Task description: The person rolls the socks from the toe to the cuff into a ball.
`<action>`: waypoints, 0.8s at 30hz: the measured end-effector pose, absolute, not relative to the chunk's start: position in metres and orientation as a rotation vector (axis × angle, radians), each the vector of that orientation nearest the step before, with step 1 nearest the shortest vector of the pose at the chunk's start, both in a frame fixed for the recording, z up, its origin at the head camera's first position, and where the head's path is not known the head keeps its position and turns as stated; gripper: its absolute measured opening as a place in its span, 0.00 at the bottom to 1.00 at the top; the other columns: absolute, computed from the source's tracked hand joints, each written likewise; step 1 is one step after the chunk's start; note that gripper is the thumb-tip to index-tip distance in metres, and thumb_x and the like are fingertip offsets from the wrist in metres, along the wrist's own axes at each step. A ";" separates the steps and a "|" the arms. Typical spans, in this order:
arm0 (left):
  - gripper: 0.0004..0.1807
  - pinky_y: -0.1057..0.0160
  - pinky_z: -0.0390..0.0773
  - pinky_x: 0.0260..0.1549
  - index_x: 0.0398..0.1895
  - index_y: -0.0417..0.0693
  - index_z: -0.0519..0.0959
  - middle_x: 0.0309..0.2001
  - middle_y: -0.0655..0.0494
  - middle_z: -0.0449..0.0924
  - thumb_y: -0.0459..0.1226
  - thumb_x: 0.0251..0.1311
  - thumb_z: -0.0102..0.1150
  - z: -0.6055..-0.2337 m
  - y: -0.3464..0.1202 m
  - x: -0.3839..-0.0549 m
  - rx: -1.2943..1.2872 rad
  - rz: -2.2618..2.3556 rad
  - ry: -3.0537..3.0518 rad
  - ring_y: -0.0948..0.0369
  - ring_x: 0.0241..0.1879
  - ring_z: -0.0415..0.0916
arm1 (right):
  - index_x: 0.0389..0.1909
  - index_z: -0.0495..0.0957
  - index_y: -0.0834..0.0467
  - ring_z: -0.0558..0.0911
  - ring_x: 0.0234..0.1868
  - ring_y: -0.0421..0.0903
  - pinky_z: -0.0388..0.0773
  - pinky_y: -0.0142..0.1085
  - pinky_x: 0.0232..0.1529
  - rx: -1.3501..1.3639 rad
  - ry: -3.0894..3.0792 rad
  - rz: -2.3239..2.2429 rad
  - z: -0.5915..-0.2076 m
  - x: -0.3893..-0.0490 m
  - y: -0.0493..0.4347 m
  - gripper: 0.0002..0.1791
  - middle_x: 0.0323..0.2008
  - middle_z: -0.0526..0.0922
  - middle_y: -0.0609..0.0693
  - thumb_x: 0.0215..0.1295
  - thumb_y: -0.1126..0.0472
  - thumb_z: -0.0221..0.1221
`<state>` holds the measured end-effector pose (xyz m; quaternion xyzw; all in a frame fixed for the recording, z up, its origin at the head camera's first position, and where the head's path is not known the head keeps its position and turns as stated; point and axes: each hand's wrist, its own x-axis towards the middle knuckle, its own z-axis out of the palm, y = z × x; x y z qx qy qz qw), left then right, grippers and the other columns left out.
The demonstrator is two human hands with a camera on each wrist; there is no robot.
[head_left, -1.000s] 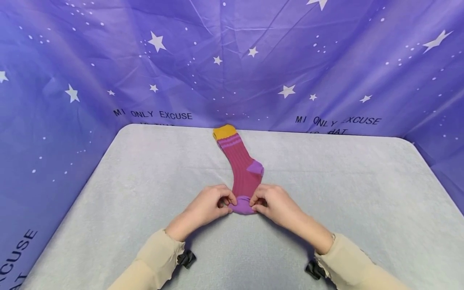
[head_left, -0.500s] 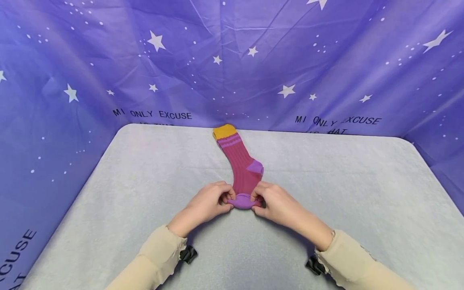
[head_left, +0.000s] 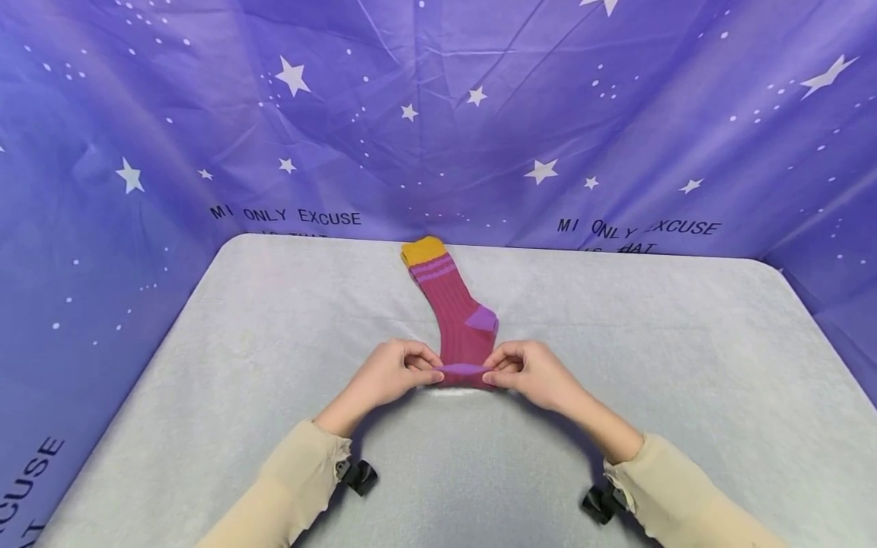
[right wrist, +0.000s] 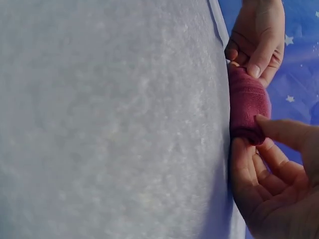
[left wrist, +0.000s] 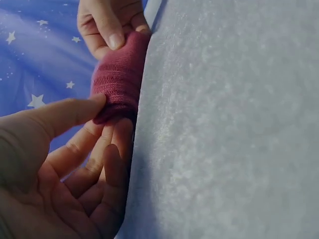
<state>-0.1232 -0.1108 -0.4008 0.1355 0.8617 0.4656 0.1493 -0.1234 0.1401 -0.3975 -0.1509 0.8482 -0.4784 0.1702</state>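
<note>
A maroon sock point(head_left: 454, 312) with a yellow cuff, purple stripes and a purple heel lies on the table, its cuff pointing to the back edge. Its toe end is folded over toward the leg, so maroon fabric faces me and only a thin purple strip shows on top. My left hand point(head_left: 400, 373) pinches the left end of this fold between thumb and fingers. At the right end, my right hand point(head_left: 527, 374) pinches it the same way. Both wrist views show the rolled maroon fabric point(left wrist: 119, 74) stretched between the two hands.
The table point(head_left: 274, 320) has a light grey cloth surface with rounded back corners. A purple-blue curtain point(head_left: 438, 114) with white stars and black lettering hangs behind it and at both sides. Black wrist cameras point(head_left: 359, 477) sit below the beige sleeves point(head_left: 294, 479).
The purple toe has been turned up and over away from me, bringing maroon fabric to the near side. Both hands have shifted slightly forward with the fold.
</note>
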 end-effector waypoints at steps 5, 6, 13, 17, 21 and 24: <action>0.06 0.69 0.71 0.27 0.32 0.48 0.88 0.25 0.58 0.87 0.40 0.55 0.70 -0.401 -0.105 -0.129 0.249 1.254 2.528 0.70 0.22 0.72 | 0.34 0.83 0.66 0.80 0.25 0.37 0.79 0.28 0.28 -0.355 2.414 -1.331 -0.399 -0.130 0.140 0.07 0.26 0.86 0.53 0.59 0.65 0.68; 0.06 0.69 0.71 0.27 0.31 0.48 0.88 0.25 0.58 0.87 0.41 0.55 0.70 -0.400 -0.104 -0.130 0.234 1.237 2.543 0.70 0.22 0.72 | 0.33 0.83 0.66 0.79 0.25 0.37 0.79 0.28 0.28 -0.368 2.431 -1.320 -0.399 -0.131 0.140 0.07 0.25 0.85 0.53 0.58 0.65 0.68; 0.10 0.71 0.69 0.26 0.25 0.48 0.78 0.21 0.60 0.76 0.35 0.53 0.72 -0.402 -0.099 -0.134 0.331 1.244 2.627 0.68 0.22 0.69 | 0.24 0.76 0.56 0.73 0.25 0.36 0.71 0.28 0.27 -0.570 2.727 -1.198 -0.398 -0.131 0.137 0.11 0.22 0.77 0.44 0.51 0.66 0.72; 0.07 0.73 0.73 0.29 0.26 0.47 0.80 0.24 0.57 0.79 0.30 0.55 0.70 -0.402 -0.097 -0.132 0.512 1.270 2.645 0.70 0.25 0.72 | 0.23 0.80 0.53 0.76 0.27 0.37 0.76 0.29 0.30 -0.756 2.890 -1.070 -0.401 -0.127 0.135 0.10 0.24 0.79 0.43 0.49 0.67 0.73; 0.03 0.72 0.79 0.34 0.31 0.46 0.85 0.31 0.55 0.84 0.30 0.55 0.70 -0.401 -0.099 -0.129 0.587 1.270 2.649 0.69 0.29 0.78 | 0.27 0.85 0.54 0.81 0.29 0.39 0.81 0.32 0.34 -0.897 2.921 -1.013 -0.402 -0.126 0.136 0.07 0.27 0.84 0.45 0.51 0.67 0.73; 0.08 0.69 0.82 0.37 0.34 0.47 0.85 0.35 0.55 0.85 0.32 0.51 0.74 -0.401 -0.102 -0.128 0.624 1.233 2.665 0.66 0.33 0.81 | 0.30 0.85 0.55 0.82 0.31 0.41 0.82 0.33 0.36 -0.926 2.899 -1.001 -0.401 -0.126 0.139 0.08 0.29 0.85 0.45 0.49 0.64 0.75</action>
